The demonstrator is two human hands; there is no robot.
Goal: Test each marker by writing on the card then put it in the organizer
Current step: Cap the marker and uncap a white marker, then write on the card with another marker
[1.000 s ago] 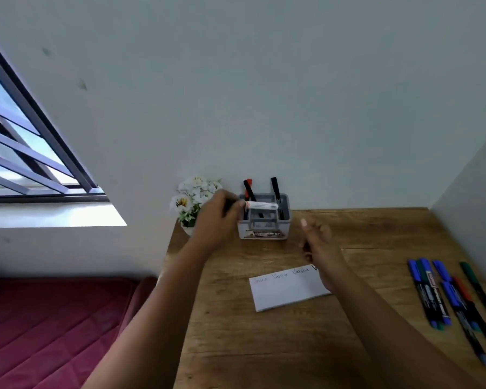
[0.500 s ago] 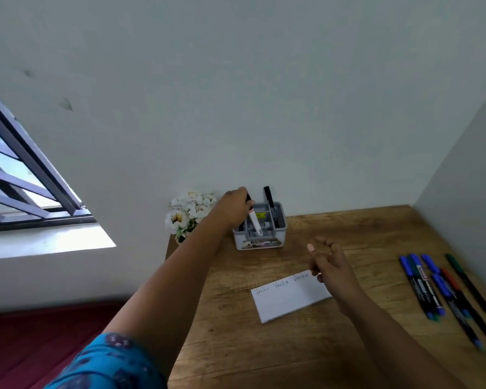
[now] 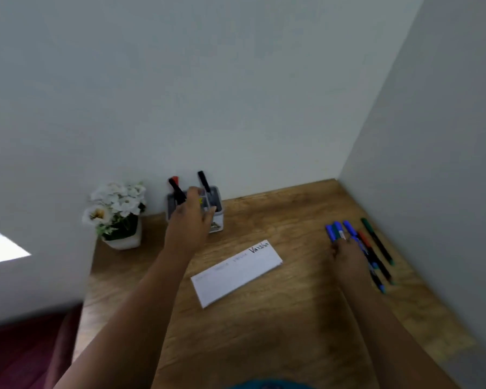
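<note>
Markers (image 3: 361, 249) lay in a row well right of the card (image 3: 237, 272); right hand (image 3: 347, 252) rested on them, grip hidden, can't tell. Left hand (image 3: 192, 217) hovered loosely open at the organizer (image 3: 218, 217) behind the card, apparently empty. Next up, I'd guess: pick one, uncap, scribble.

Left hand (image 3: 190, 220) over grey organizer (image 3: 218, 220) at back of wooden bench (image 3: 264, 332), three markers upright inside. Right hand (image 3: 347, 252) on loose markers (image 3: 376, 248) near wall. White card (image 3: 236, 272) between.
</note>
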